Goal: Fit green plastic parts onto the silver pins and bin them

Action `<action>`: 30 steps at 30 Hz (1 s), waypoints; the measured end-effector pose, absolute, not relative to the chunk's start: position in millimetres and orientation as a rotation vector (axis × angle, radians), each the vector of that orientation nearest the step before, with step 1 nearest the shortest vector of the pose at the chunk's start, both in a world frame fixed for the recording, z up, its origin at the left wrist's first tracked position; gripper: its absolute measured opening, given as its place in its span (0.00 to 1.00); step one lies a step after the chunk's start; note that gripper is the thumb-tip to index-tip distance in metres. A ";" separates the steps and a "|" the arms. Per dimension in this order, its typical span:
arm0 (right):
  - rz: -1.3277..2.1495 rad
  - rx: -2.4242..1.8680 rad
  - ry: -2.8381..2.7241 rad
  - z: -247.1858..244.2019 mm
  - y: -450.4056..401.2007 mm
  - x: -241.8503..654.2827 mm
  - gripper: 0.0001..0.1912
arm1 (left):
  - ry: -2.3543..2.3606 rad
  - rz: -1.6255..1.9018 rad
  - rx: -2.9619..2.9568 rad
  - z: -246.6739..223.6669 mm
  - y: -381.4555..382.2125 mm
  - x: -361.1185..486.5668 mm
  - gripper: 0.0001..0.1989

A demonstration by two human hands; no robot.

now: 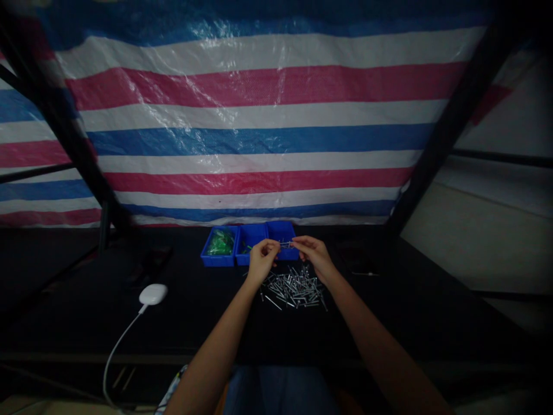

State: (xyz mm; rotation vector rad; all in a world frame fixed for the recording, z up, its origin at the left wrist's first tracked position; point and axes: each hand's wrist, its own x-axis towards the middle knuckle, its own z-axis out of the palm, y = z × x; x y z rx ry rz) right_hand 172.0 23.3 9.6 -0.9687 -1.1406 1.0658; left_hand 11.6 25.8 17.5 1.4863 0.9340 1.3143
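Note:
My left hand point(263, 257) and my right hand point(314, 252) face each other over the front of the right blue bin point(280, 229). Between their fingertips runs a thin metal rod point(285, 244), with both hands pinching its ends; its exact kind is too small to make out. Right below my hands, a loose pile of similar shiny metal rods point(296, 288) lies on the black table. Inside the right bin, a few metal pieces seem to lie behind the held rod.
The left blue bin point(204, 253) holds a green bundle in clear plastic point(221, 242). A middle blue bin point(252, 232) has small green bits. Left on the table point(194, 317) sits a white case point(153, 294) with a cable point(113, 351). Behind hangs a striped sheet point(259, 138) between dark posts.

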 end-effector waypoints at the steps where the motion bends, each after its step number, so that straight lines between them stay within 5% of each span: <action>1: 1.072 -0.968 -1.137 9.9 23.3 172.1 0.15 | 0.934 1.314 1.490 17.5 25.8 11.7 0.13; 30: 1.059 -1.023 -1.258 8.7 20.4 165.3 0.17 | 1.032 1.224 2.051 13.6 15.9 16.5 0.13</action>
